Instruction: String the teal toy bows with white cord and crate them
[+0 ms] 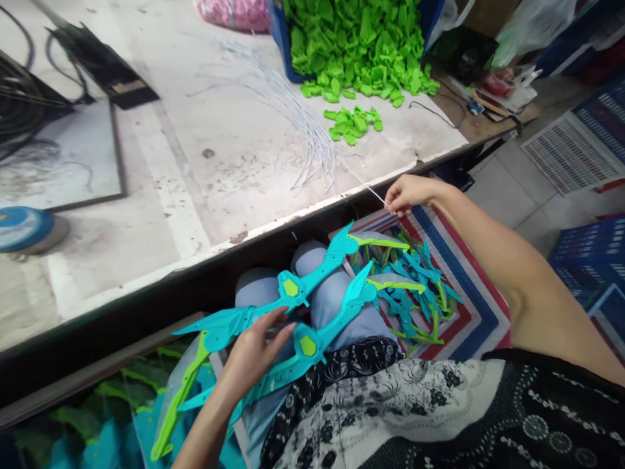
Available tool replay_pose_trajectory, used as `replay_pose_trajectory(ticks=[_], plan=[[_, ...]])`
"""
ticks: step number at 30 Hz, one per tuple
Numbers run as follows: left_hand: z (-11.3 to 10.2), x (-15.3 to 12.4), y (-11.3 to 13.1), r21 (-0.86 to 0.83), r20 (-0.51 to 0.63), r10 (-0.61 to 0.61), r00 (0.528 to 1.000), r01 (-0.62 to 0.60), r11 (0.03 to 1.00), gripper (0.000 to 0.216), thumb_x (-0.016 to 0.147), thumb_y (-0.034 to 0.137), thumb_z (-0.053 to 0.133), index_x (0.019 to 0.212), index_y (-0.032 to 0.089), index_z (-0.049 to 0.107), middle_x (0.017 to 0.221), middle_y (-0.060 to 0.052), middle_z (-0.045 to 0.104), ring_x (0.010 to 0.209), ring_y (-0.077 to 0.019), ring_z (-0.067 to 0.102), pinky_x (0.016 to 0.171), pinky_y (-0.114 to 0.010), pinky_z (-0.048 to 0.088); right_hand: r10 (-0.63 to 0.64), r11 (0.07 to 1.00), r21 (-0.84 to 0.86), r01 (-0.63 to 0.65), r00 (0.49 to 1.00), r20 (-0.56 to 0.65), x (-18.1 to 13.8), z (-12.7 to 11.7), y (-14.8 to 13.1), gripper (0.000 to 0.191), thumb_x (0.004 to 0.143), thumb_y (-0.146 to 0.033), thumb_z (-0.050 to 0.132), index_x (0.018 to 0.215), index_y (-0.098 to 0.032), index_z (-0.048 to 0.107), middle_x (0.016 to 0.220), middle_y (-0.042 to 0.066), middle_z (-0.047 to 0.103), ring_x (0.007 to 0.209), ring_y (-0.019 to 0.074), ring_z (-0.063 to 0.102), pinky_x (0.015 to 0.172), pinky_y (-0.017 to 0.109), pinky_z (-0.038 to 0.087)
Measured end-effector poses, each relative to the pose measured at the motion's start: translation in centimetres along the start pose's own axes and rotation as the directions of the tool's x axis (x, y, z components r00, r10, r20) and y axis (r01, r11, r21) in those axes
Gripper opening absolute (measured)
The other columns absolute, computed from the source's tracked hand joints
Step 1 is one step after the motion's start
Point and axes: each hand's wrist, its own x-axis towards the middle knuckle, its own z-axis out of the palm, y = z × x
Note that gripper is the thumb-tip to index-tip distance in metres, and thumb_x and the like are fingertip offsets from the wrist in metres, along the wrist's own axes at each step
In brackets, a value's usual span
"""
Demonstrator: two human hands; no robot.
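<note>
Two turquoise toy bows with lime-green parts, an upper bow [319, 270] and a lower bow [336, 322], lie across the lap. My left hand [256, 352] rests over them, thumb and index finger apart, fingertips against the upper bow's middle; its other fingers are partly hidden. Out to the right, my right hand [403, 194] pinches the end of a thin white string [366, 184]. That string stretches back to a bundle of white strings [303, 120] on the table, fanned out near the front edge.
A blue crate [284, 49] of green plastic pieces stands on the white table [234, 156], with a small green pile [352, 124] before it. More bows [413, 286] lie on a striped cloth [481, 312] at right; others fill a container at lower left. A blue-lidded tin [29, 228] sits left.
</note>
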Motion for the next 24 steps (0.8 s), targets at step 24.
replay_pose_trajectory(ticks=[24], plan=[[14.6, 15.8, 12.8, -0.19, 0.469, 0.104, 0.877, -0.015, 0.982, 0.031, 0.086, 0.038, 0.056, 0.1, 0.014, 0.071, 0.107, -0.011, 0.072, 0.102, -0.026, 0.064, 0.085, -0.033, 0.049, -0.096, 0.95, 0.143, 0.278, 0.695, -0.713, -8.2, 10.1, 18.0, 0.019, 0.068, -0.036, 0.064, 0.068, -0.016, 0.061, 0.086, 0.007, 0.065, 0.081, 0.0155, 0.06, 0.057, 0.022, 0.045]])
